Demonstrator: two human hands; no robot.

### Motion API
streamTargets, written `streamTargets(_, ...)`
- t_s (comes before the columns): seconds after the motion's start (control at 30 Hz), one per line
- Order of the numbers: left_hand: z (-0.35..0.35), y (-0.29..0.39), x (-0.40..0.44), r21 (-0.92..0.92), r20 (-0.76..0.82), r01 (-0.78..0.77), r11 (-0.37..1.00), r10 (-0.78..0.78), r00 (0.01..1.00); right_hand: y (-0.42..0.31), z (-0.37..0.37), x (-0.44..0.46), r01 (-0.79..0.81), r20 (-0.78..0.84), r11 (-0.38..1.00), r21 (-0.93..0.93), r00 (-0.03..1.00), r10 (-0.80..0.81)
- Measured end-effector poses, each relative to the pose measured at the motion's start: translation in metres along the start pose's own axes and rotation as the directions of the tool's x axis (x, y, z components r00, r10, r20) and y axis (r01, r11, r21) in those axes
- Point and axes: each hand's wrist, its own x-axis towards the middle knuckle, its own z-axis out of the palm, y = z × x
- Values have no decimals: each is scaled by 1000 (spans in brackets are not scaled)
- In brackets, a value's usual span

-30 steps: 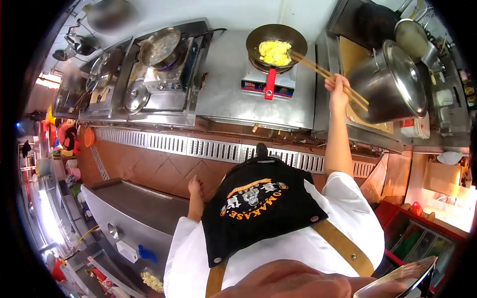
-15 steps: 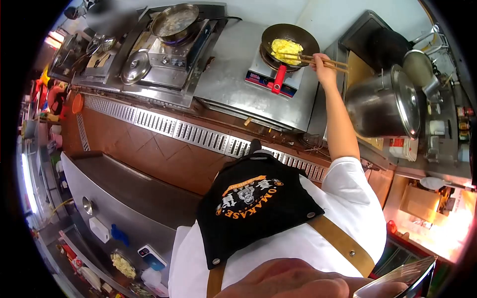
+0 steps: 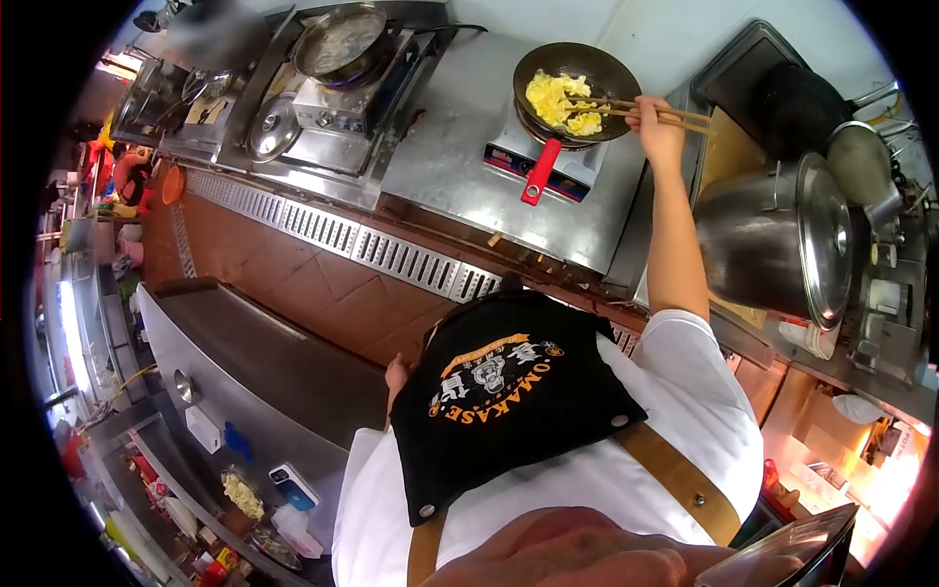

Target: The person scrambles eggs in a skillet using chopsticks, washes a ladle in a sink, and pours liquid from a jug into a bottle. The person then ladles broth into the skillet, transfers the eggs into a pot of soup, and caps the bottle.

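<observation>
My right hand (image 3: 653, 127) is closed around a pair of long chopsticks (image 3: 616, 112). Their tips reach into yellow scrambled egg (image 3: 558, 96), which lies in loose pieces in a dark frying pan (image 3: 614, 70). The pan has a red handle (image 3: 542, 172) pointing toward me and sits on a portable stove (image 3: 579, 176) on the steel counter. Low at my side, my left hand (image 3: 396, 373) shows only in part beside the black apron (image 3: 489, 391); its fingers are too small and hidden to read.
A large lidded stockpot (image 3: 753, 230) stands right of my arm. On the left, a pan of liquid (image 3: 339, 41) sits on another burner, with a metal lid (image 3: 275, 127) beside it. A steel worktop (image 3: 264, 352) lies behind on the left, near a phone (image 3: 293, 486).
The egg has gone from one folded mass to separate, spread pieces. My right hand and the chopsticks have shifted slightly right in view. My left hand has come into view beside the apron.
</observation>
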Motion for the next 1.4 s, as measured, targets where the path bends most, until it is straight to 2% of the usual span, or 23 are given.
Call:
streamTargets(0.03,10,63,-44,-169,-26,156,973,-163,986,0,3,-2,-2,-2,1000,6,1000,2)
streamTargets(0.17,25,68,-21,-182,45,144,973,-138,989,34,31,0,-30,142,982,189,990,3)
streamTargets(0.23,21,83,-26,229,141,-115,967,84,986,53,18,10,124,101,992,-21,987,-121)
streamTargets(0.3,25,124,-66,259,107,-126,958,101,989,27,-14,9,80,10,975,-207,997,-79)
streamTargets(0.37,28,131,-79,114,-11,19,993,-18,1000,18,-40,11,32,-21,942,-333,999,-41)
streamTargets(0.43,25,119,-72,120,-24,-20,993,23,999,30,-56,16,110,-95,967,-229,986,-135)
streamTargets(0.5,22,113,-72,158,-7,62,986,-62,998,35,-50,8,53,-92,965,-257,993,-79)
streamTargets(0.57,21,109,-76,234,7,106,966,-111,994,36,-32,-10,155,68,974,-166,987,-145)
streamTargets(0.6,18,104,-78,313,18,149,938,-162,987,28,-21,-18,63,73,998,7,995,-63)
streamTargets(0.63,16,97,-82,320,16,152,935,-166,986,20,-21,-26,55,72,998,6,996,-55)
streamTargets(0.7,23,89,-86,673,19,-40,739,37,999,6,-25,-30,-15,94,998,67,996,8)
streamTargets(0.73,28,85,-87,672,23,-42,739,37,999,6,-30,-27,-13,93,998,64,996,7)
streamTargets(0.8,33,115,-117,135,-116,231,964,-216,969,11,-45,-20,85,162,972,-218,986,-50)
streamTargets(0.93,33,124,-122,258,-83,196,946,-181,980,20,-62,3,-7,-92,995,-97,996,-2)
streamTargets(1.0,32,100,-94,-126,-108,227,966,-241,965,55,-47,9,82,-56,976,-200,994,-95)
streamTargets(1.03,26,103,-94,-122,-110,224,967,-237,965,68,-44,10,166,-17,939,-302,984,-179)
streamTargets(1.07,21,107,-91,146,-61,166,975,-158,985,61,-30,-2,186,23,976,-110,983,-184)
streamTargets(1.1,17,106,-82,396,4,85,914,-94,996,48,-24,-5,192,24,976,-105,981,-190)
streamTargets(1.13,13,101,-75,394,-3,87,915,-93,996,33,-22,-8,103,48,995,-11,994,-102)
streamTargets(1.2,12,87,-59,-67,6,230,971,-231,973,3,-20,-17,-30,100,996,78,995,22)
streamTargets(1.3,19,127,-109,147,-105,129,981,-114,988,9,-7,-10,-36,240,999,17,970,31)
streamTargets(1.37,11,88,-75,83,-80,149,985,-143,987,31,-15,10,51,236,996,-71,971,-33)
streamTargets(1.4,7,73,-64,11,-55,169,986,-168,984,28,-20,19,60,132,990,-124,990,-43)
